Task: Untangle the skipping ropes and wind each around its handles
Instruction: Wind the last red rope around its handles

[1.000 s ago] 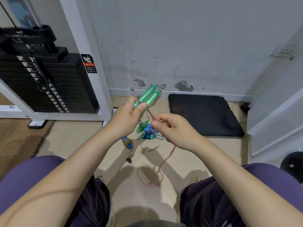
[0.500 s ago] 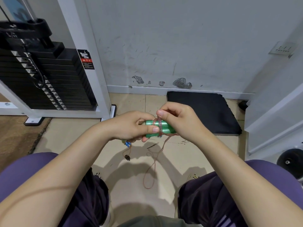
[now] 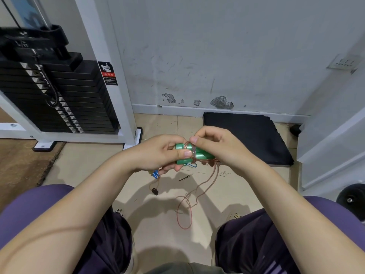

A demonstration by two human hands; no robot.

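Flanking hands [image 3: 197, 151], weight stack [image 3: 59, 99], mat [image 3: 246, 135] (black)

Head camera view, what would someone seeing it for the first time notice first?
Most striking is the pair of shiny green plastic handles at the centre, gripped side by side by the left hand while the right hand pinches the translucent pink rope looped round them. The rest of that rope trails down to the beige tiled floor between the knees. At upper left stands a black weight stack.
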